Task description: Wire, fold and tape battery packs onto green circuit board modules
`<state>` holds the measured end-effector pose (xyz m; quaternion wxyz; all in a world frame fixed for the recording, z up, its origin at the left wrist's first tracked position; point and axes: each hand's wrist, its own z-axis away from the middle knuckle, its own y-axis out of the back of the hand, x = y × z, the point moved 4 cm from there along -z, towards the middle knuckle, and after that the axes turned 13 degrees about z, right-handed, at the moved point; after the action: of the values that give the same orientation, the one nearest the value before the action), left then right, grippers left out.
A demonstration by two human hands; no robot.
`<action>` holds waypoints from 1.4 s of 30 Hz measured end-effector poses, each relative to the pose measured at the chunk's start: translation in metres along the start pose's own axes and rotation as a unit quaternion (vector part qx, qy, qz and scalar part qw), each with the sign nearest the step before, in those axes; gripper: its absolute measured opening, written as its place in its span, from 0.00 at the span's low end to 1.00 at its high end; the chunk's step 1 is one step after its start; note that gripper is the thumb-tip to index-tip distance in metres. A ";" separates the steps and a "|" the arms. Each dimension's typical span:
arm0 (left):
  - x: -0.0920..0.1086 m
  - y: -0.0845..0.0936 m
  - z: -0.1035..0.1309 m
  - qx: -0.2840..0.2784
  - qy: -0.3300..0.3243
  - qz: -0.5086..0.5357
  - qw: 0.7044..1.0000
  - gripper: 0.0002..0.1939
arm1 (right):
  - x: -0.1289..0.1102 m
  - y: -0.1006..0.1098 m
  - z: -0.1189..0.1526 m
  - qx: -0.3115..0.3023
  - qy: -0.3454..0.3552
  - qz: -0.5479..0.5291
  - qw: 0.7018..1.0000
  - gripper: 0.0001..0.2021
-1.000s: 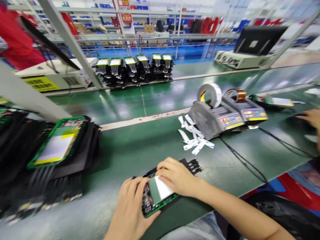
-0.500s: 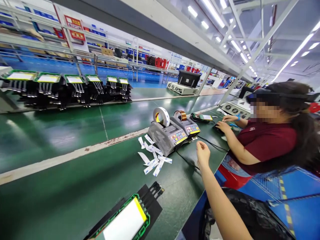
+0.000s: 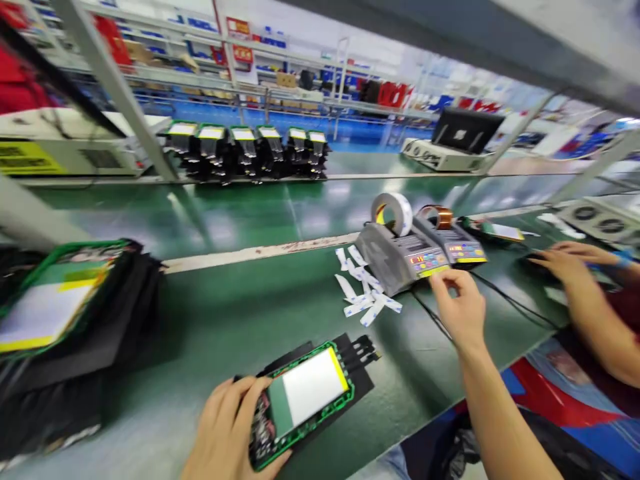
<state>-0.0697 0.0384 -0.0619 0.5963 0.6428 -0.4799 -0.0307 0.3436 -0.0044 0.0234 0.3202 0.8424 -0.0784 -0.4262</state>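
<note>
My left hand [image 3: 227,427] grips the left end of an open electronic device [image 3: 313,393], thumb on the near edge and fingers on the far side. The device has a green frame, a white panel with a yellow strip, and black cables at its right end. It lies on a black sheet on the bench. At the front of a grey tape dispenser [image 3: 400,257], my right hand [image 3: 463,307] is closed in a pinch; what lies between its fingertips cannot be made out. A white tape roll [image 3: 400,213] sits on this dispenser. Printed tape strips [image 3: 370,300] lie beside it.
A second dispenser [image 3: 463,243] carries an amber tape roll [image 3: 443,217]. Similar devices are stacked at left [image 3: 55,300] and in a row behind [image 3: 245,143]. A co-worker's hands [image 3: 570,267] work at the right. Black cords [image 3: 510,300] cross the bench.
The view has swung left and my left hand has come into sight on the device. My right hand has moved to the front of the nearer dispenser.
</note>
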 end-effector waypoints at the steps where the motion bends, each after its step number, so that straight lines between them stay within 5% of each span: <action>1: 0.006 0.003 -0.002 -0.015 0.012 -0.002 1.000 0.35 | -0.023 -0.010 0.021 -0.079 0.053 -0.026 0.995 0.06; 3: 0.015 0.008 -0.004 -0.043 0.043 0.005 0.998 0.36 | -0.069 -0.032 0.068 -0.283 0.181 -0.095 0.937 0.04; 5: 0.021 0.011 -0.005 -0.057 0.059 0.021 0.996 0.37 | -0.102 -0.049 0.112 -0.433 0.217 -0.127 0.866 0.04; 9: 0.023 0.013 -0.003 -0.059 0.067 0.053 0.995 0.37 | -0.134 -0.072 0.157 -0.529 0.247 -0.137 0.800 0.05; 20: 0.022 0.014 -0.005 -0.083 0.109 0.112 0.984 0.37 | -0.137 -0.090 0.169 -0.501 0.251 -0.085 0.823 0.08; 29: 0.023 0.014 -0.006 -0.097 0.116 0.113 0.982 0.37 | -0.134 -0.092 0.174 -0.450 0.326 -0.027 0.831 0.11; 34: 0.023 0.014 -0.005 -0.095 0.115 0.109 0.983 0.38 | -0.130 -0.087 0.176 -0.372 0.375 0.008 0.849 0.25; 39: 0.025 0.016 -0.009 -0.094 0.109 0.109 0.984 0.35 | -0.131 -0.075 0.185 -0.241 0.498 -0.012 0.833 0.03; 42: 0.026 0.017 -0.009 -0.091 0.099 0.106 0.985 0.35 | -0.131 -0.074 0.187 -0.223 0.523 -0.010 0.823 0.04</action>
<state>-0.0600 0.0308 -0.0315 0.6969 0.5312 -0.4789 0.0531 0.1078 0.0182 -0.0148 0.4880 0.8452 0.2070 0.0691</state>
